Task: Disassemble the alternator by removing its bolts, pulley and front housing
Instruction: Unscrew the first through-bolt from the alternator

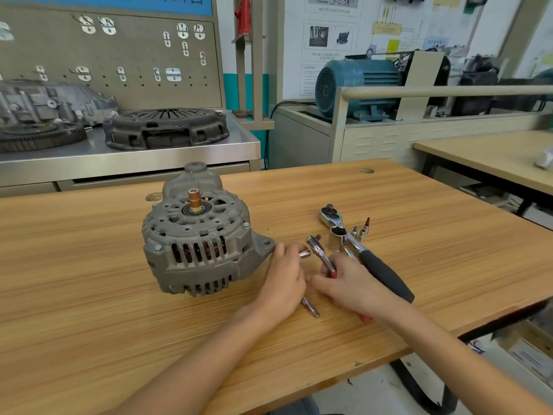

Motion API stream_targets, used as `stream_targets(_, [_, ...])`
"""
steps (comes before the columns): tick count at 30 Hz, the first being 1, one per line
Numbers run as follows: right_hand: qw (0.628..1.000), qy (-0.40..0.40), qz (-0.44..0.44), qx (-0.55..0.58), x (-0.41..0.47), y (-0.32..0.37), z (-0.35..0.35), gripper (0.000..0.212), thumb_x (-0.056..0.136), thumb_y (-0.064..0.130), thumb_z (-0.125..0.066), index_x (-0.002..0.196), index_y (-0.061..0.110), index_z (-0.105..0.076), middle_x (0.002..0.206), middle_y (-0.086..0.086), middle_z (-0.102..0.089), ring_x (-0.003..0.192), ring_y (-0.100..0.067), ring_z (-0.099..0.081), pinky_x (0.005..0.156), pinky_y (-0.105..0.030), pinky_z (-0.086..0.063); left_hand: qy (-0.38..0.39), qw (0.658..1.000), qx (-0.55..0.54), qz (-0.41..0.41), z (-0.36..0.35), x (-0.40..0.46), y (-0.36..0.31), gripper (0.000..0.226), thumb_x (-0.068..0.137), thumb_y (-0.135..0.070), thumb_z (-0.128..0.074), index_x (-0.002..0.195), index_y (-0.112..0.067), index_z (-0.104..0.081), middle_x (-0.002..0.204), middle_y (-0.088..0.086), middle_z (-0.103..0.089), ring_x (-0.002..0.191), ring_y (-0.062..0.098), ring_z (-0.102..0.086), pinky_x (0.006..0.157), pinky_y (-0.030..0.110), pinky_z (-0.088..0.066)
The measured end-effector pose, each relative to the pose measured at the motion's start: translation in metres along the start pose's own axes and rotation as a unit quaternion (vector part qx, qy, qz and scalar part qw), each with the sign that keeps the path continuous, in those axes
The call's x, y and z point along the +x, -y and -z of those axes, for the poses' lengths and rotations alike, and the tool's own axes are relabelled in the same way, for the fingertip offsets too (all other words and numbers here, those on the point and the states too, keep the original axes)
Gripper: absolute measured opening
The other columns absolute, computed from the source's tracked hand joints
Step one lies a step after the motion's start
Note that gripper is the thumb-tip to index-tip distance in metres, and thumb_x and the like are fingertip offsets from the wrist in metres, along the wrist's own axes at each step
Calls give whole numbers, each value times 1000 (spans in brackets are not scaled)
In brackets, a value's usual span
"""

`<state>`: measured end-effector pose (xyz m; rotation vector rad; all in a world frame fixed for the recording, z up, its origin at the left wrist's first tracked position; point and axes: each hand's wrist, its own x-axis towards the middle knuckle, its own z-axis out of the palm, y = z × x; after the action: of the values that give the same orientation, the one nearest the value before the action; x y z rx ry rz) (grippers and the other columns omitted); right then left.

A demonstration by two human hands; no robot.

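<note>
The grey alternator [197, 235] stands on the wooden table [89, 310] with its copper slip-ring shaft pointing up. Just right of it, my left hand [282, 280] pinches a small chrome socket [305, 253]. My right hand [350, 287] grips the red handle of a small ratchet [320, 253], whose head lies close to the socket. A short chrome extension bar [310, 307] lies on the table under my left hand.
A large ratchet with a black handle [371, 262] lies to the right, beside a big socket [337, 238] and three small bits [360, 232]. Behind the table stands a steel bench [167, 151] with a clutch cover [167, 127], and a teal motor [356, 85].
</note>
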<state>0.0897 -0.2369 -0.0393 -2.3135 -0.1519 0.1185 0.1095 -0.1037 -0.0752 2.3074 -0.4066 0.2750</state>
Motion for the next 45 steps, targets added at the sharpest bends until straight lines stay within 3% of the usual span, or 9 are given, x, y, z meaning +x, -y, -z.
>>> stream_targets(5, [997,52,-19,-56,-18,2,1,43,71,48,-73,84,23,-41,78,7,-49,60,-6,-46,52,-26,-44,-47,998,38,-25,6,-8,-1,19,101,-13,-30,88,-18,-41,79,-8,-40,70,6,-42,62,19,-29])
stream_targets(12, [994,7,22,-107,-15,8,-4,33,79,26,-71,76,24,-39,77,9,-48,63,-2,-44,50,-14,-33,-52,997,-59,13,18,-15,0,20,97,-42,-40,82,-29,-41,69,-9,-53,58,0,-50,57,19,-40])
stream_targets(17, [990,2,14,143,-13,5,0,33,83,11,-68,74,15,-36,68,0,-53,48,-5,-48,48,-18,-39,-80,992,-92,33,21,-22,-4,35,95,-38,-49,66,-22,-38,57,-10,-41,51,-1,-41,52,14,-34])
stream_targets(26, [958,-6,87,273,-13,31,-2,38,84,9,-67,72,15,-32,67,-2,-62,40,-8,-42,39,-16,-33,-103,964,-229,90,44,-25,-26,32,96,-34,-46,84,-11,-63,54,-10,-54,52,2,-49,60,26,-42])
stream_targets(29, [932,1,97,349,-11,43,0,33,85,28,-64,77,9,-38,60,-3,-56,33,-9,-36,34,-18,-26,-130,954,-257,84,56,-32,-35,38,96,-35,-46,66,-14,-55,50,-7,-51,50,6,-48,59,30,-42])
stream_targets(33, [904,51,81,417,-6,55,6,47,84,54,-43,94,9,-50,47,-3,-48,28,-10,-35,32,-15,-25,-138,941,-302,67,77,-41,-49,30,96,-37,-45,75,-17,-55,70,0,-70,72,11,-68,73,34,-54])
stream_targets(36, [886,125,69,442,1,60,11,47,88,51,-40,107,10,-53,45,1,-43,29,-8,-31,32,-15,-26,-95,914,-389,70,105,-42,-53,27,98,-30,-44,82,-9,-49,61,3,-67,54,15,-66,51,25,-54])
stream_targets(40, [830,236,71,501,7,70,12,37,89,43,-41,98,9,-55,58,3,-47,36,-4,-31,33,-16,-29,-114,952,-280,52,139,-45,-46,30,98,-32,-43,73,-15,-49,49,-10,-37,39,4,-31,38,15,-26])
stream_targets(45, [788,324,52,521,11,97,4,37,89,47,-38,77,13,-48,55,7,-30,36,-2,-27,28,-13,-24,-71,979,-180,65,160,-47,-42,18,99,-23,-42,90,-19,-57,54,-13,-36,43,0,-33,47,16,-32])
